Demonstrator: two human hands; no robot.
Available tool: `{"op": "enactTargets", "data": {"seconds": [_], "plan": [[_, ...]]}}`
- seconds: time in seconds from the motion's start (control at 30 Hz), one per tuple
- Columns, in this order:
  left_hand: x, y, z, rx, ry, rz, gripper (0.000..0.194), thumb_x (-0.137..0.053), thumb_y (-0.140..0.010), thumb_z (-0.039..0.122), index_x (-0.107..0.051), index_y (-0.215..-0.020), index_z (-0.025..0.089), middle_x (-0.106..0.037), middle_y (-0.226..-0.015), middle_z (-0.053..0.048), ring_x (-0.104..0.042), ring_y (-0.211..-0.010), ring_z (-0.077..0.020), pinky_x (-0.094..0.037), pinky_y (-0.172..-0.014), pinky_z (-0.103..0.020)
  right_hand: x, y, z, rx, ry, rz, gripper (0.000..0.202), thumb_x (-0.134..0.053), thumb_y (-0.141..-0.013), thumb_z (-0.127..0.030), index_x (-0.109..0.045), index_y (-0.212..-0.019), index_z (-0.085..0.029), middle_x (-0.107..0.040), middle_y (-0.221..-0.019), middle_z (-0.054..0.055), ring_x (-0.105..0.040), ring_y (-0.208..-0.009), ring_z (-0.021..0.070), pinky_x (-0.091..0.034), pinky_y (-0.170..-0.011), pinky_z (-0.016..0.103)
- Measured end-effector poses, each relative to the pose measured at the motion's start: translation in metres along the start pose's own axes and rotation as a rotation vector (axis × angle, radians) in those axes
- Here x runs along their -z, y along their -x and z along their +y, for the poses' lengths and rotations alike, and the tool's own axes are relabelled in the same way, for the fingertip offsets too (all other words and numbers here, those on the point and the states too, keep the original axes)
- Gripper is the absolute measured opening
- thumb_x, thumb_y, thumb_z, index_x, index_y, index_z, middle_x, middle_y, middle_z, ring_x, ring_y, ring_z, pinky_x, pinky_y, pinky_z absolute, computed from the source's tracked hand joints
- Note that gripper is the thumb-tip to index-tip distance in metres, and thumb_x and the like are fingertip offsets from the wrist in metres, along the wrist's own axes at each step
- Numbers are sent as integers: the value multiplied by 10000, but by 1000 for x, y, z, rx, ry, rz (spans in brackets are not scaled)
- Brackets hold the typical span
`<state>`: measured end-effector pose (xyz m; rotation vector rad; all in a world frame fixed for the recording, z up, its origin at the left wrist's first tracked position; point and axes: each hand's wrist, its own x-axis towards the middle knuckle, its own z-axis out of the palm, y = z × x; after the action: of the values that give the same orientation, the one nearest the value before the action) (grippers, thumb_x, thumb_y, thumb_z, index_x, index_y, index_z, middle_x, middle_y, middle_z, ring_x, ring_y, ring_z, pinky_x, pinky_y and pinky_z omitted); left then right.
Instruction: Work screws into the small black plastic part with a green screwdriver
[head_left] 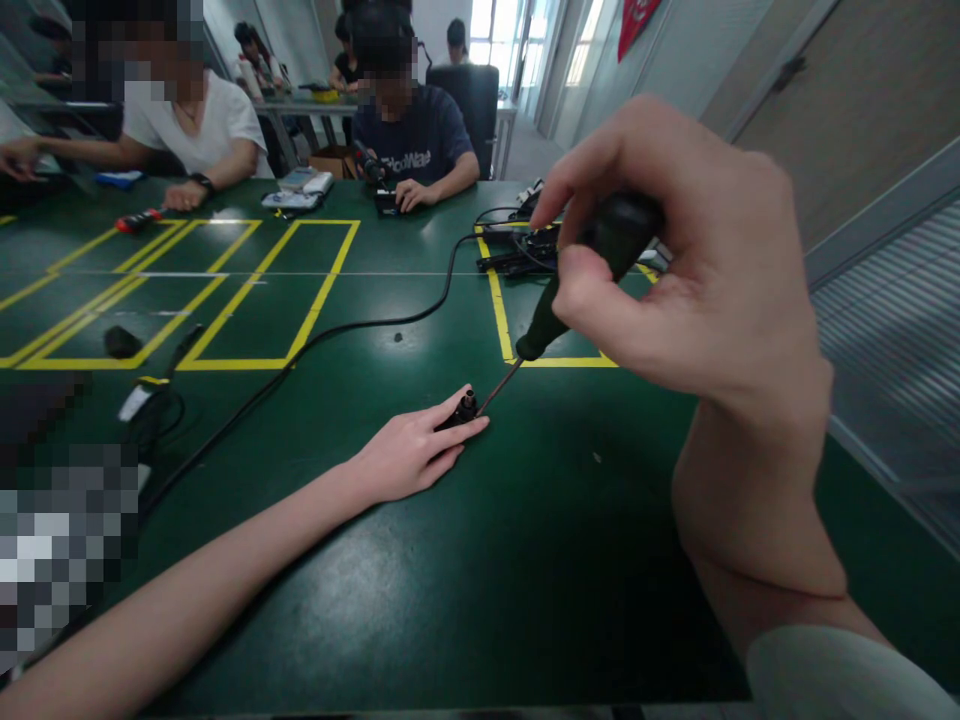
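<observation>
Close to the camera, my right hand (697, 270) is closed round the dark green handle of a screwdriver (551, 312). Its thin shaft slants down and left to a small black part (466, 406) with a short metal cylinder on top. The tip meets or lies very near that part's right side; which one, I cannot tell. My left hand (416, 450) rests on the green table (555, 520), its fingers holding the black part from both sides. What the part is does not show clearly, and its lower portion is hidden behind the fingers.
A black cable (360, 325) runs across the table on the left. Black gear (525, 255) lies inside yellow tape at the back right. A person in a dark shirt (435, 130) works opposite with a power tool; another in a white shirt (202, 120) sits at the back left.
</observation>
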<state>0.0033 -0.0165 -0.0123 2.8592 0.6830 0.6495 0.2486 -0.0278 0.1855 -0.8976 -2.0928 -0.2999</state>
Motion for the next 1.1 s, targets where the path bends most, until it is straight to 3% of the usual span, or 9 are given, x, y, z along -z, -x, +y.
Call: {"op": "enactTargets", "data": {"seconds": [0.07, 0.2, 0.27, 0.43, 0.63, 0.73, 0.87, 1.03, 1.1], "plan": [[0, 0, 0, 0, 8, -3, 473, -528, -1065, 194, -590, -1532, 233, -434, -1693, -205, -670, -1361, -338, -628, -1051, -444, 1, 0, 0, 49, -9, -11, 78, -602, -815, -305, -566, -846, -243, -640, -782, 2, -561, -673, 173, -421, -665, 353], [-1, 0, 0, 11, 12, -5, 501, -535, -1063, 185, -568, -1556, 266, -418, -1712, -168, -656, -1382, -324, -619, -1072, -440, 0, 1, 3, -31, 42, 24, 334, -654, -895, -564, -556, -783, -265, -594, -674, -6, -529, -606, 170, -330, -603, 336], [-1, 1, 0, 9, 13, 1, 508, -530, -1062, 173, -566, -1559, 271, -424, -1711, -159, -655, -1383, -318, -619, -1073, -436, 0, 1, 2, -49, 24, 27, 288, -665, -898, -533, -575, -835, -267, -634, -759, 3, -545, -656, 175, -369, -621, 331], [0, 1, 0, 0, 29, 12, 452, -517, -1063, 159, -643, -1489, 238, -431, -1700, -181, -668, -1366, -329, -629, -1057, -441, 0, 1, -2, -9, -1, -48, 49, -567, -882, -256, -564, -927, -237, -608, -883, 0, -516, -740, 146, -432, -721, 325], [-1, 1, -2, -5, 74, 23, 362, -566, -1033, 162, -750, -1341, 211, -426, -1703, -176, -693, -1331, -328, -642, -1029, -436, 4, -2, 4, 5, 44, -60, 256, -687, -908, -491, -610, -863, -252, -618, -768, -6, -536, -655, 148, -397, -645, 336], [-2, 1, -3, -6, 72, 27, 351, -566, -1030, 162, -759, -1321, 196, -447, -1688, -190, -703, -1317, -331, -649, -1012, -432, 7, 0, 6, 0, 38, -63, 195, -662, -909, -436, -678, -954, -246, -663, -795, 4, -510, -600, 139, -373, -596, 335], [-2, 1, -3, -11, 64, 42, 336, -569, -1030, 175, -765, -1303, 193, -482, -1666, -190, -711, -1306, -324, -652, -1005, -424, 5, 3, 4, 48, -30, -87, 288, -613, -779, -230, -669, -1059, -192, -717, -980, 31, -607, -771, 163, -462, -672, 334], [-1, 0, -2, -4, 76, 53, 323, -574, -1026, 176, -766, -1284, 204, -509, -1653, -169, -698, -1329, -306, -648, -1017, -411, 0, 1, 1, -16, -54, -10, 202, -648, -878, -443, -585, -855, -252, -621, -783, -2, -531, -672, 148, -388, -610, 318], [0, -1, -2, -4, 78, 58, 315, -573, -1029, 181, -769, -1274, 201, -535, -1631, -176, -705, -1318, -307, -650, -1011, -410, 1, 1, 0, -33, -35, -15, 206, -652, -902, -443, -572, -849, -261, -631, -791, -10, -541, -671, 144, -405, -618, 309]]}}
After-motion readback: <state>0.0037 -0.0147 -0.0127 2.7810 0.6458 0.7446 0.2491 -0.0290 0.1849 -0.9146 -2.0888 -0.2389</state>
